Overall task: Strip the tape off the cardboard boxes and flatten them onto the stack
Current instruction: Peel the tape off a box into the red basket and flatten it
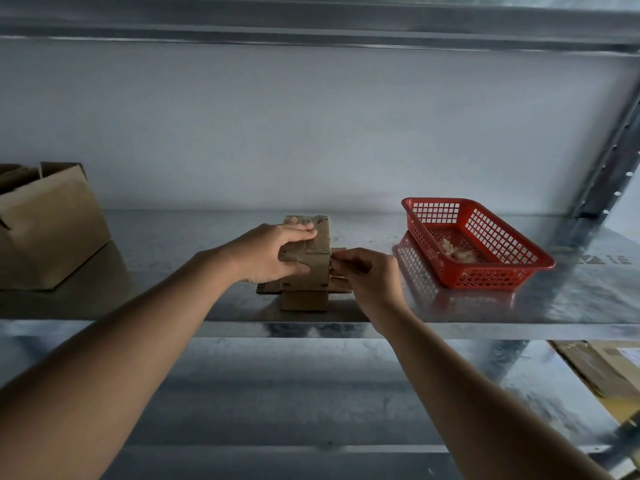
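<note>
A small brown cardboard box [317, 252] stands on the metal shelf [173, 244], on top of flattened cardboard pieces [304, 299]. My left hand [273, 252] grips the box from its left side, fingers over the top and thumb on the front. My right hand [367, 271] is at the box's right edge and pinches a strip of tape [338, 250] that sticks out from that edge.
A red plastic basket [491, 271] with crumpled tape bits sits on the shelf to the right. A larger open cardboard box [48, 230] stands at the far left. More cardboard [602, 368] lies on the lower shelf at the right. A shelf upright [609, 157] rises at the right.
</note>
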The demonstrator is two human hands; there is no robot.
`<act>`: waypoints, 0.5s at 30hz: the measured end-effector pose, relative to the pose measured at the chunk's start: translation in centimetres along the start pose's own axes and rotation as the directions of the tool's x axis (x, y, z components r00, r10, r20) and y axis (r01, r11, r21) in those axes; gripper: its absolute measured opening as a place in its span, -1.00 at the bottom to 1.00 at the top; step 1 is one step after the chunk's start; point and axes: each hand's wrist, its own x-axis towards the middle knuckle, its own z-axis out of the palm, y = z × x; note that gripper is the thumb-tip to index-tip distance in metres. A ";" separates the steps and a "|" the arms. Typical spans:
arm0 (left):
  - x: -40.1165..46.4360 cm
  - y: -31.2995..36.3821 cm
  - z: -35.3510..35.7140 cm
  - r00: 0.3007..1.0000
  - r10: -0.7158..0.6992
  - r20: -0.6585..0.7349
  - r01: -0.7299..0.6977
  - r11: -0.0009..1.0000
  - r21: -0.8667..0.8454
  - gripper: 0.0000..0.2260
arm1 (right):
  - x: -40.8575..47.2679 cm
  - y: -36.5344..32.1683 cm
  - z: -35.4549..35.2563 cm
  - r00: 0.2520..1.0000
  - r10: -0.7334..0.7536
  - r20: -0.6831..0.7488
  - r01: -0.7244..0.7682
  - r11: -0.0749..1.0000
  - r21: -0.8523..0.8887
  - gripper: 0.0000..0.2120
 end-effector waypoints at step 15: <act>0.1 -0.5 0.0 1.000 0.000 0.008 0.001 0.999 -0.036 -0.28 | 1.4 -0.6 0.9 0.972 0.219 0.085 -0.218 0.976 -0.024 -0.86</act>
